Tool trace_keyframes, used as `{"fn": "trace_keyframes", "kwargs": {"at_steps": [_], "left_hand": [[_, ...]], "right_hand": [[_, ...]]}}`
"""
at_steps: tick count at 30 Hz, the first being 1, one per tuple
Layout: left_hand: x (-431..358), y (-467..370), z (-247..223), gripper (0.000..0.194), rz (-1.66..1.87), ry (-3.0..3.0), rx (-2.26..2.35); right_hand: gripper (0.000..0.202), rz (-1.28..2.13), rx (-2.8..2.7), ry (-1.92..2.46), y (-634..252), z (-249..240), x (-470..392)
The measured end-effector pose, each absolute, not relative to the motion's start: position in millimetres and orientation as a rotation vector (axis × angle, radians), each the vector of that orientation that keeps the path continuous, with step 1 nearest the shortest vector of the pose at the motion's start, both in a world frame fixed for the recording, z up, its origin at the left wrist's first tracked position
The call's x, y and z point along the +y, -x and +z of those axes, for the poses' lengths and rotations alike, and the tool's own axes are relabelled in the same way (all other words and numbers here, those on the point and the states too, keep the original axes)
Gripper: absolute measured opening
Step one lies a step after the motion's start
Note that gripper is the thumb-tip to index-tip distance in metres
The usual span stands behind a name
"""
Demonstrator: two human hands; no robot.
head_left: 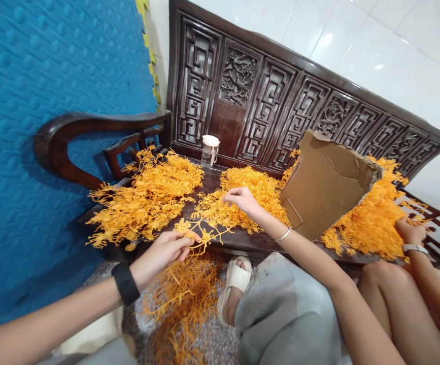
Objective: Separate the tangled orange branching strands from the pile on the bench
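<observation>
My left hand (174, 244), with a black band at the wrist, is closed on a thin, branched orange plastic sprue (206, 237) that has small pieces along it. It is over the front edge of the bench. My right hand (242, 198), wearing a bracelet, is up and to the right with its fingertips pinched together. Whatever is between them is too small to make out. Just behind it lies a middle pile of small orange plastic pieces (258, 182). A larger left pile of orange pieces (147, 197) spreads over the bench's left end.
A carved dark wooden bench (225, 124) holds the piles and a clear bottle (209, 153) with a white lid. Cardboard (326, 187) stands tilted before a right pile (368, 218), where another person's hand (410, 232) works. Stripped orange sprues (189, 304) heap on the floor.
</observation>
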State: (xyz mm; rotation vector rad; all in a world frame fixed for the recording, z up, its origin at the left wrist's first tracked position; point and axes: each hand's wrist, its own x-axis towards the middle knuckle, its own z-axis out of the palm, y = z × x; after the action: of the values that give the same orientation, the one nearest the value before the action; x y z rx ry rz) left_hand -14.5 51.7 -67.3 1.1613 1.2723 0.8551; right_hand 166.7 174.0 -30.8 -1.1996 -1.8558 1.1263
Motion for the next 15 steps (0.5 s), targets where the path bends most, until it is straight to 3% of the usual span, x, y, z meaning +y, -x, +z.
{"fn": "trace_keyframes", "kwargs": {"at_steps": [4,10,15], "left_hand": [[53.3,7.9,-59.1,0.038,0.866,-1.155,1.247],[55.0,-0.2,-48.2,0.032,0.935,-1.079,1.262],[57.9,-4.5,-37.0,0.028,1.032,-1.037,1.260]], "right_hand": [[0.010,0.957,-1.854,1.244,-165.4,-30.4,178.4],[0.010,0.352,-2.052,1.075,-166.4,-25.5,178.0],[0.013,0.066,-2.064,1.026,-157.0,-22.2,177.4]]}}
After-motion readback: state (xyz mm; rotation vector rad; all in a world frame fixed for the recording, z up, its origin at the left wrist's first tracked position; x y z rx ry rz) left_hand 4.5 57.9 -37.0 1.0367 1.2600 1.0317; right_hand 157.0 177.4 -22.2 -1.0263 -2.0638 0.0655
